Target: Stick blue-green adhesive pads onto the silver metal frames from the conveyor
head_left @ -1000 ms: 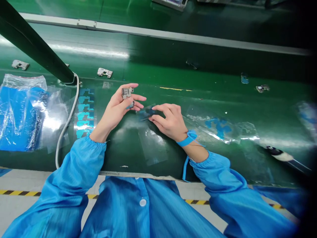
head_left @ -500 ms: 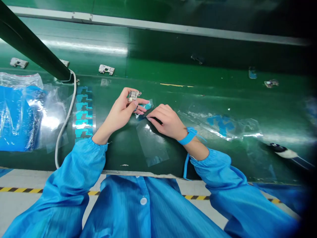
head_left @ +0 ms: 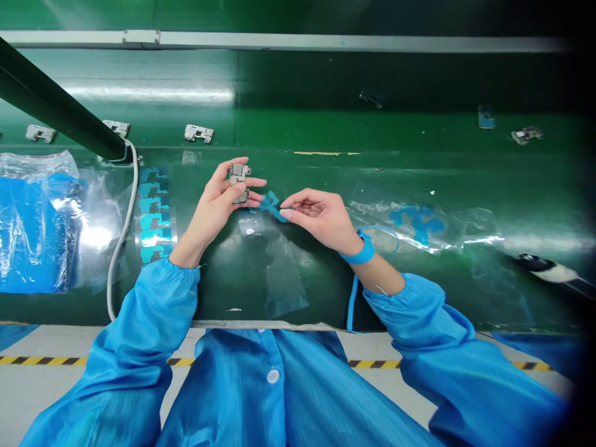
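Note:
My left hand (head_left: 218, 202) holds a small metal part (head_left: 239, 174) pinched between thumb and fingertips above the green bench. My right hand (head_left: 322, 217) pinches a small blue sticker (head_left: 271, 205) by one end, lifted off the clear backing strip (head_left: 272, 264) that lies on the bench below both hands. The sticker's free end hangs just right of the metal part, a short gap apart. A blue wrist strap (head_left: 361, 251) circles my right wrist.
A sheet of blue stickers (head_left: 151, 214) lies to the left beside a white cable (head_left: 121, 230). Plastic bags with blue material (head_left: 32, 230) sit far left. Several metal parts (head_left: 198, 133) lie on the belt behind. Used backing film (head_left: 419, 223) lies right, and a dark tool (head_left: 542, 268) far right.
My right hand has peeled the blue sticker up off the backing strip and lifted it. My left hand has kept its hold on the metal part and shifted slightly left.

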`<state>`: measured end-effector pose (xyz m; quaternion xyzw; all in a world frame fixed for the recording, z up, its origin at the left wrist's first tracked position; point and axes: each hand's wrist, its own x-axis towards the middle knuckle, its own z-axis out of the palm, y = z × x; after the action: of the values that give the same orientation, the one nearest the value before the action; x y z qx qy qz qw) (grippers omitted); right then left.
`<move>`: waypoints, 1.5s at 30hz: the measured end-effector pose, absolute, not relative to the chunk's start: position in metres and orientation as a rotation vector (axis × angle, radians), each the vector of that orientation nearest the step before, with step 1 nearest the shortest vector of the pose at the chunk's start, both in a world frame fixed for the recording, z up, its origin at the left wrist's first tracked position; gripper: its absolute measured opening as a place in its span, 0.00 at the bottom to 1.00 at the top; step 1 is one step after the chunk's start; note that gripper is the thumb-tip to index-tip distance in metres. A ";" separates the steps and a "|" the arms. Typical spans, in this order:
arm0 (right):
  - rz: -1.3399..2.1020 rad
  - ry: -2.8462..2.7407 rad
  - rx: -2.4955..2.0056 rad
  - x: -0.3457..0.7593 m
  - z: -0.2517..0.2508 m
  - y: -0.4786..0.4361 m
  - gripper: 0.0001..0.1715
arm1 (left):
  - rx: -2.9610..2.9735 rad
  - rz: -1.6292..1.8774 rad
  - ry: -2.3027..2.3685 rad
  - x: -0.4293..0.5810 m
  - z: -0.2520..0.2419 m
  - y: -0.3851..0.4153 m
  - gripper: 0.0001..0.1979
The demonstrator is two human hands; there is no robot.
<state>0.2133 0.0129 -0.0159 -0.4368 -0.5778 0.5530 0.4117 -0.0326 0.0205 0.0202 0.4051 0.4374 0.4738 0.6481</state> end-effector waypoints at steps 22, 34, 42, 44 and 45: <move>0.790 -1.854 -1.152 0.219 0.001 0.005 0.13 | 1.017 1.084 1.091 0.003 0.007 -0.001 0.27; 1.272 -1.450 -1.125 0.215 0.000 0.004 0.26 | 0.876 1.076 0.994 0.000 -0.001 0.002 0.20; 1.377 -1.422 -1.085 0.211 -0.008 0.002 0.25 | 0.856 1.004 0.958 -0.001 0.005 -0.001 0.23; 1.384 -1.423 -1.088 0.211 -0.009 0.002 0.25 | 0.850 0.986 0.935 0.000 0.005 -0.001 0.22; 1.387 -1.425 -1.086 0.211 -0.009 0.002 0.25 | 0.846 0.976 0.931 0.000 0.004 -0.001 0.21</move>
<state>0.2105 0.0016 -0.0089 -0.4341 -0.5696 0.5543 0.4240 -0.0001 -0.0006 0.0045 0.3799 0.4179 0.4382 0.6993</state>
